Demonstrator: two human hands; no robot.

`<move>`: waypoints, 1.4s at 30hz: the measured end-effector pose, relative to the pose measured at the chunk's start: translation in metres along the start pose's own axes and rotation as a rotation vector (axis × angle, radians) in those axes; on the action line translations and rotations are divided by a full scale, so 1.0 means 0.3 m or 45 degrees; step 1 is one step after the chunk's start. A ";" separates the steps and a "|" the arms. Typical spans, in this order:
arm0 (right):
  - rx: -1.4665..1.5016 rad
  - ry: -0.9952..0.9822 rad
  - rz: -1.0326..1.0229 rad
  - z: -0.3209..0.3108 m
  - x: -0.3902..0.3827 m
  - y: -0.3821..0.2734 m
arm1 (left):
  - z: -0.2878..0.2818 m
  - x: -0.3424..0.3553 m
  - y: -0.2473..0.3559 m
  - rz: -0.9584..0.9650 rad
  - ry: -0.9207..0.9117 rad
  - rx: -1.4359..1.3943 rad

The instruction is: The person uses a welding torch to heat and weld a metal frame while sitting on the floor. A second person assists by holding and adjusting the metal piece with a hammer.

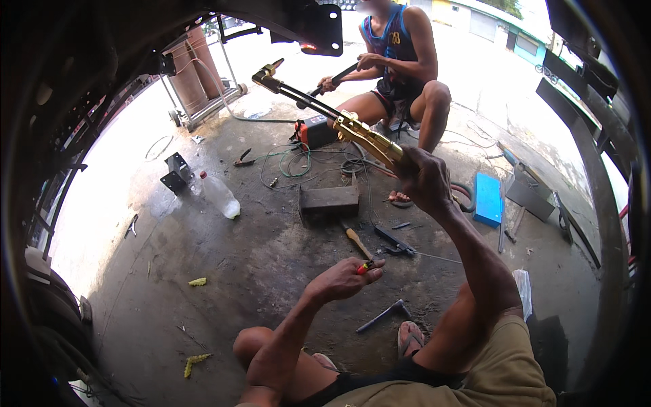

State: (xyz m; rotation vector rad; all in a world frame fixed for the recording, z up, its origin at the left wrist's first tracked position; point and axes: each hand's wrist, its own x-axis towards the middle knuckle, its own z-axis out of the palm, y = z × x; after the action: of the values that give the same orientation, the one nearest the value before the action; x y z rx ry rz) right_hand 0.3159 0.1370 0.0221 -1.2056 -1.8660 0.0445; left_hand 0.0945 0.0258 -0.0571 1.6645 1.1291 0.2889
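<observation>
— Two hands, what's each doing?
— Right hand (424, 180) is wrapped tight around the brass grip of a cutting torch (319, 108), whose tubes run up to a bent tip at eleven o'clock. Left hand (342, 278) pinches a small red and yellow lighter (365, 267) between its fingertips, at about seven o'clock from the right.
— Around them?
— At twelve o'clock another person (400, 61) squats, holding a dark bar. A plastic bottle (218, 195) lies at nine o'clock on the concrete floor (224, 271), a blue box (487, 198) at three.
</observation>
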 end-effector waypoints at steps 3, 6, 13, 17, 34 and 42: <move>0.009 -0.057 -0.057 0.005 0.050 0.040 | 0.114 -0.010 -0.002 0.395 -0.122 0.100; -0.066 -0.071 -0.107 0.008 0.106 0.015 | 0.358 -0.091 0.197 0.627 -0.923 0.401; 0.032 -0.149 0.040 -0.025 0.079 -0.145 | 0.566 0.030 -0.055 1.646 -0.323 0.848; -0.091 -0.169 -0.036 0.051 0.031 -0.116 | 0.092 0.023 -0.212 0.517 0.251 0.872; -0.091 -0.066 0.051 0.018 0.059 -0.075 | -0.171 -0.295 -0.055 -0.310 0.245 0.712; -0.091 -0.017 0.158 -0.017 0.093 -0.020 | -0.156 -0.218 -0.157 -0.352 0.222 0.814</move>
State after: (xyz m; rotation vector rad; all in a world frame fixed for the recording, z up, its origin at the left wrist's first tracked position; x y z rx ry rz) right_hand 0.3114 0.1527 0.0461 -1.3723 -1.8159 0.0541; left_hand 0.0040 0.0035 -0.0560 2.0201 1.6841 -0.1260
